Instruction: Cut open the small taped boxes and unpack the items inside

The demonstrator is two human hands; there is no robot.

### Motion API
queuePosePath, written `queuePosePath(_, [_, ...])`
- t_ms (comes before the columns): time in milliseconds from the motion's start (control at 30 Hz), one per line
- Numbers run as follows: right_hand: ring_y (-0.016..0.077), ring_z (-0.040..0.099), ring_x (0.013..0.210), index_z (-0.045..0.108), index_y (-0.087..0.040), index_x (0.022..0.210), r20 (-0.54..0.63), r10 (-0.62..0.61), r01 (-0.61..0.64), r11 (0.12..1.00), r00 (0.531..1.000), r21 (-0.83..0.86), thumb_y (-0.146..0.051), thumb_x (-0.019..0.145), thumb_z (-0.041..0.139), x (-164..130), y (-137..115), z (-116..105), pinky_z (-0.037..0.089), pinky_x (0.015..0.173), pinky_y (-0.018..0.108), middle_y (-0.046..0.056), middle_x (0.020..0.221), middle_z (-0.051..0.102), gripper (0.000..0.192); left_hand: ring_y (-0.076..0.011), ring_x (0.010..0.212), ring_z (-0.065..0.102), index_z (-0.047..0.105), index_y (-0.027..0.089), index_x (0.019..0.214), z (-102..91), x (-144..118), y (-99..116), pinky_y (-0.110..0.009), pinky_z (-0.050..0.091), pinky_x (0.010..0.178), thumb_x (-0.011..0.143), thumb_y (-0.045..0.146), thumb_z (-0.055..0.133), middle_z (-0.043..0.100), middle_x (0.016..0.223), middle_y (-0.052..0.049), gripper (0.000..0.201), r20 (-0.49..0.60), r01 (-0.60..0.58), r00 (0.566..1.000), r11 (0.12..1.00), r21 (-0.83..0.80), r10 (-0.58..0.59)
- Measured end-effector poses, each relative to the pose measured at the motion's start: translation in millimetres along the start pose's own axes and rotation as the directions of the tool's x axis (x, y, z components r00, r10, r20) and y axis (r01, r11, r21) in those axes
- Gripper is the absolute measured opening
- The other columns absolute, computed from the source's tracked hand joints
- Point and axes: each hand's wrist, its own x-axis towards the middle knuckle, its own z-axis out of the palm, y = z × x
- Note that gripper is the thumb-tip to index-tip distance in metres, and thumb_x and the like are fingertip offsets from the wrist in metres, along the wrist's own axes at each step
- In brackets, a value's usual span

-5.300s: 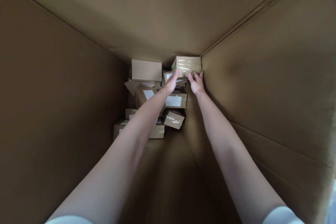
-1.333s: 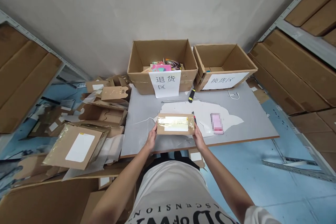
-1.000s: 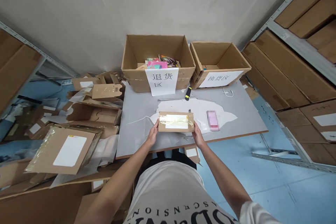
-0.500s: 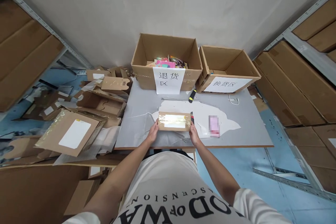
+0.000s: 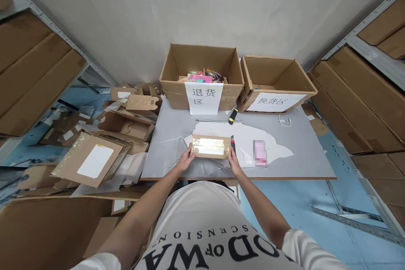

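A small brown cardboard box point(image 5: 209, 155) with a white label and shiny clear tape is held level over the table's front half. My left hand point(image 5: 186, 158) grips its left end, and my right hand point(image 5: 233, 163) grips the right end, fingers partly hidden behind it. Just beyond my right hand lies a red and black tool point(image 5: 233, 142), partly covered by the box end. A pink card-like item point(image 5: 260, 152), blurred out, rests on the table to the right. Farther back is a yellow and black box cutter point(image 5: 233, 116).
Two open cartons with handwritten signs stand at the back: a left carton point(image 5: 172, 92) holding colourful packages and a right carton point(image 5: 311, 91). Opened boxes point(image 5: 126, 124) and packaging pile up at left. Shelves with large cartons point(image 5: 348, 97) flank the grey table point(image 5: 303, 156).
The view has shifted slightly, moving the surroundings a little to the right in the picture. Both hands still hold the box in nearly the same position.
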Motion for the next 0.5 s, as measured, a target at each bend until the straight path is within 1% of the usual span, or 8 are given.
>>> queuePosePath(100, [0.0237,0.017,0.144,0.028,-0.03,0.147,-0.011,-0.02,0.02,1.0,1.0,-0.016,-0.072,0.072,0.056,-3,-5,1,0.011,0.117,0.046,0.002,0.155,0.023,0.09,-0.0326,0.14,0.023,0.028,0.016,0.147,-0.8,0,0,-0.047,0.015,0.116,0.067,0.06,0.068,0.024,0.153,-0.013,0.099,0.005,0.025,1.0,0.999,-0.035,-0.025])
queuePosePath(200, [0.0252,0.015,0.144,0.027,-0.029,0.147,-0.017,-0.013,0.013,1.0,1.0,-0.008,-0.072,0.071,0.057,-5,-6,1,0.011,0.117,0.048,0.003,0.156,0.021,0.093,-0.0334,0.14,0.022,0.026,0.017,0.148,-1.0,-2,0,-0.049,0.016,0.116,0.065,0.057,0.071,0.02,0.154,-0.013,0.102,0.015,0.041,0.999,0.997,-0.062,-0.04])
queuePosePath(267, [0.0254,0.018,0.143,0.026,-0.028,0.148,-0.004,-0.013,0.013,1.0,1.0,0.017,-0.07,0.071,0.059,-6,-5,1,0.014,0.117,0.047,0.005,0.155,0.022,0.093,-0.0337,0.14,0.021,0.027,0.017,0.147,-0.9,-5,-1,-0.049,0.015,0.116,0.064,0.055,0.073,0.02,0.154,-0.013,0.103,0.019,0.044,0.999,0.997,-0.071,-0.042])
queuePosePath(367, [0.0261,0.026,0.141,0.023,-0.024,0.149,0.017,-0.005,0.004,0.998,1.0,0.06,-0.065,0.071,0.063,-6,-3,1,0.02,0.115,0.046,0.009,0.155,0.023,0.097,-0.0332,0.141,0.019,0.029,0.016,0.146,-1.1,-8,-3,-0.048,0.014,0.116,0.063,0.051,0.075,0.018,0.154,-0.014,0.102,0.012,0.045,0.999,0.996,-0.079,-0.044])
queuePosePath(433, [0.0272,0.032,0.138,0.02,-0.023,0.15,0.048,0.001,-0.004,0.998,0.999,0.07,-0.061,0.068,0.068,-5,-1,0,0.023,0.114,0.046,0.011,0.154,0.025,0.102,-0.0326,0.141,0.02,0.03,0.016,0.146,-2.0,-8,-6,-0.048,0.014,0.116,0.063,0.048,0.075,0.021,0.153,-0.015,0.1,0.014,0.043,0.999,0.996,-0.079,-0.042])
queuePosePath(500, [0.0275,0.036,0.136,0.02,-0.024,0.149,0.085,-0.016,0.011,0.998,0.996,0.054,-0.053,0.063,0.075,-3,0,-1,0.025,0.113,0.047,0.011,0.152,0.031,0.106,-0.0329,0.14,0.022,0.032,0.015,0.145,-3.4,-8,-10,-0.048,0.015,0.116,0.061,0.044,0.077,0.025,0.152,-0.015,0.1,0.015,0.04,0.999,0.997,-0.071,-0.039])
